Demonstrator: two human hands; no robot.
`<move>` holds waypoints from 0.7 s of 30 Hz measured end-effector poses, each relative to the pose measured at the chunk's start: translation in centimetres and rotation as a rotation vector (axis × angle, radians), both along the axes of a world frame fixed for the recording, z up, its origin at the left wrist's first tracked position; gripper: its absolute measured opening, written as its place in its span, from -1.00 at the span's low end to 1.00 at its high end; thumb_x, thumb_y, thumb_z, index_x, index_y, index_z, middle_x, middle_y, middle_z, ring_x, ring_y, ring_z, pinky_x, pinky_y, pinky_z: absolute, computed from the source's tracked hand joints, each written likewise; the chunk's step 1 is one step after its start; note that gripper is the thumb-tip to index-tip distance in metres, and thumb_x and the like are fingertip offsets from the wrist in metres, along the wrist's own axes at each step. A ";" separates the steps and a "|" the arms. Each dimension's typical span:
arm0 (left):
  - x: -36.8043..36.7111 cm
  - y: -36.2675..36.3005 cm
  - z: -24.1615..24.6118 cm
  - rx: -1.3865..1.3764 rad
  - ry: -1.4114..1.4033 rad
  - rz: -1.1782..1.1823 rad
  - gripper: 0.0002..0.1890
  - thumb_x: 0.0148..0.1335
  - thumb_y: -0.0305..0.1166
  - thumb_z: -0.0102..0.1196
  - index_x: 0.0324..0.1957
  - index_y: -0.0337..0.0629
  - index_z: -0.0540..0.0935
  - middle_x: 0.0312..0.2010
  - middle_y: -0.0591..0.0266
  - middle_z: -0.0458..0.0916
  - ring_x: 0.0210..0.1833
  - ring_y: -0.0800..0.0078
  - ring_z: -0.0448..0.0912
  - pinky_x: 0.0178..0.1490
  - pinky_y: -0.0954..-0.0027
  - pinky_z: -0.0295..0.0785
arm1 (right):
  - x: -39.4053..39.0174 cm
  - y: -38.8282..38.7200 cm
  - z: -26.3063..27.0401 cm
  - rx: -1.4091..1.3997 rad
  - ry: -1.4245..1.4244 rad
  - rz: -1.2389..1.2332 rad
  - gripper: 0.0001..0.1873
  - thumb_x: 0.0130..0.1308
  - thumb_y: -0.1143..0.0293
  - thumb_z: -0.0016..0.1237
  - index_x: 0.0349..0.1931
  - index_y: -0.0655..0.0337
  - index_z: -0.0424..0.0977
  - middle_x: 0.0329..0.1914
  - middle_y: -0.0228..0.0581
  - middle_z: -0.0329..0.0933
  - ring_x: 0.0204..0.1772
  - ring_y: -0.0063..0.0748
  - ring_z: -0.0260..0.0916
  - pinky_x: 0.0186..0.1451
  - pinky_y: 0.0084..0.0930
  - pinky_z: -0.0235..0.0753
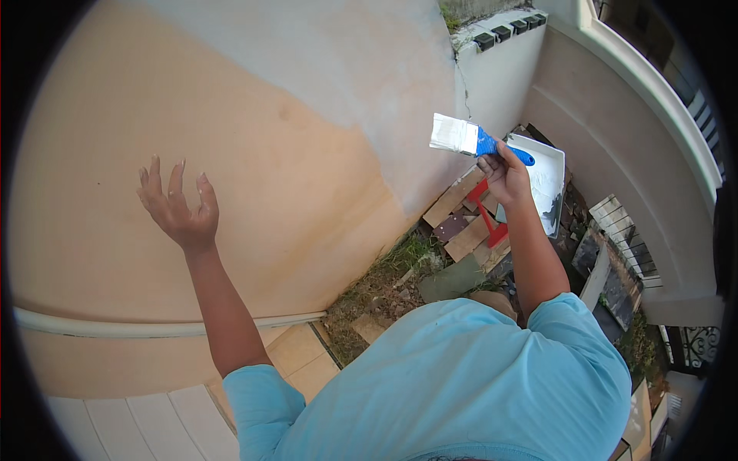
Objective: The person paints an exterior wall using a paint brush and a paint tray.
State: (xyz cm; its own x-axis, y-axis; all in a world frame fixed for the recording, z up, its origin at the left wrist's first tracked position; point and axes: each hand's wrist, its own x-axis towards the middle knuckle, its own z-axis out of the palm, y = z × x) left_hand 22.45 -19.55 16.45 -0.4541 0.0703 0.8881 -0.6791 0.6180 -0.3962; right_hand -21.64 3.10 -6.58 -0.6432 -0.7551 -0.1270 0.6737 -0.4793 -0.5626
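My right hand (507,176) is closed around the blue handle of a paintbrush (461,137), whose bristles are coated in white and point left, towards the wall. My left hand (181,210) holds nothing; its fingers are spread in front of the peach-coloured wall (277,190). Whether it touches the wall I cannot tell. A whitish painted area (398,115) covers the upper right part of this wall. Beyond my right wrist and forearm lies a paint tray (545,178) holding white paint, with a dark patch at its lower edge. A red plastic piece (489,216) is beside the tray.
Stacked tiles (455,199) and broken pieces lie at the wall's foot, beside grass and rubble (383,299). A low curved wall (622,127) runs along the right. Several black blocks (501,33) sit on a ledge. A white pipe (115,327) follows the wall at lower left.
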 end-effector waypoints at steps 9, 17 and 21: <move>0.6 -8.8 4.6 0.015 0.092 0.705 -0.40 0.33 0.07 -0.03 0.42 0.51 0.25 0.48 0.43 0.17 0.50 0.16 0.18 0.42 -0.35 0.07 | 7.9 -11.1 13.6 0.104 1.752 0.225 -0.78 0.24 0.44 0.22 -0.11 0.23 0.65 -0.20 -0.20 0.65 -0.22 -0.31 0.61 -0.15 -0.41 0.58; -0.3 -7.4 4.7 0.165 0.034 0.699 -0.24 0.23 -0.09 0.06 0.48 0.18 0.17 0.54 0.13 0.02 0.59 0.07 -0.05 0.57 -0.18 -0.23 | 9.3 -16.7 23.7 -0.220 2.312 0.192 -0.77 0.16 0.51 0.23 -0.14 0.16 0.66 -0.23 -0.17 0.64 -0.22 -0.13 0.61 -0.16 -0.36 0.59; -0.5 -8.5 4.3 0.055 0.058 0.882 -0.40 0.35 0.10 -0.10 0.44 0.58 0.21 0.51 0.50 0.12 0.52 0.29 0.15 0.47 -0.22 0.05 | 10.7 -17.3 35.1 -0.425 2.369 -0.218 -0.81 0.19 0.48 0.23 -0.16 0.18 0.68 -0.27 -0.18 0.68 -0.27 -0.16 0.64 -0.19 -0.43 0.61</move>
State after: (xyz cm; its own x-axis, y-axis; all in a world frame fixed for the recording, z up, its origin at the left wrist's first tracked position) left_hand 21.92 -28.09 20.77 -0.2768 -0.3281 0.9032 -0.9354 -0.1230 -0.3314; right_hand -10.94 -14.22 28.48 0.5428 -0.4662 0.6986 -0.7332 -0.6686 0.1236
